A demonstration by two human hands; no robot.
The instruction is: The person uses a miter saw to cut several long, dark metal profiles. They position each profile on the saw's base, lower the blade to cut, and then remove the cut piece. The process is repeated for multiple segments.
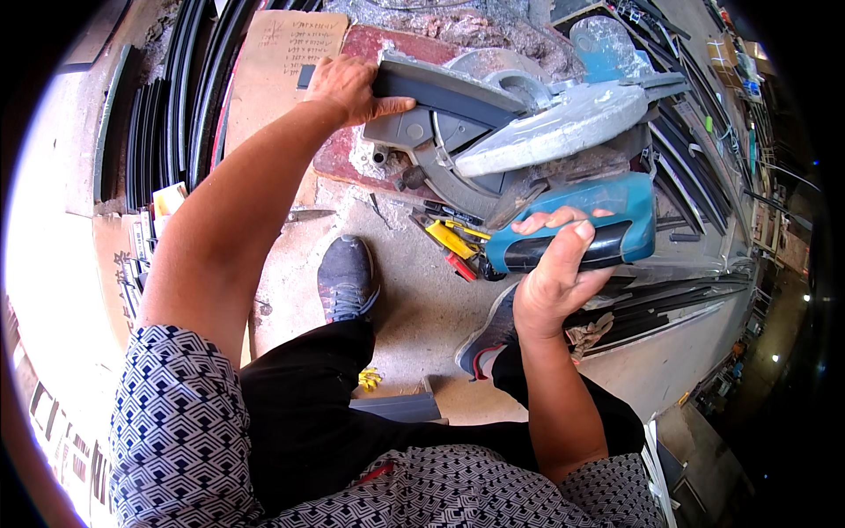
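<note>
My left hand (345, 91) is closed over a dark grey profile bar (453, 101), its thumb along the near side. The bar lies against the fence of a miter saw (400, 130), and its left end pokes out past my hand. My right hand (559, 280) grips the saw's blue and black handle (629, 216), thumb on top. The saw's pale, dusty blade guard (554, 132) hangs over the bar's right end. It hides the blade, so I cannot tell whether the blade touches the bar.
Marked cardboard (282, 53) lies left of the saw. Below it on the floor are yellow-handled and red-handled tools (453, 242), beside my shoes (348, 273). Bundles of black profiles (163, 132) stand at left, and more dark strips (656, 308) lie at right. A grey offcut (400, 407) lies between my legs.
</note>
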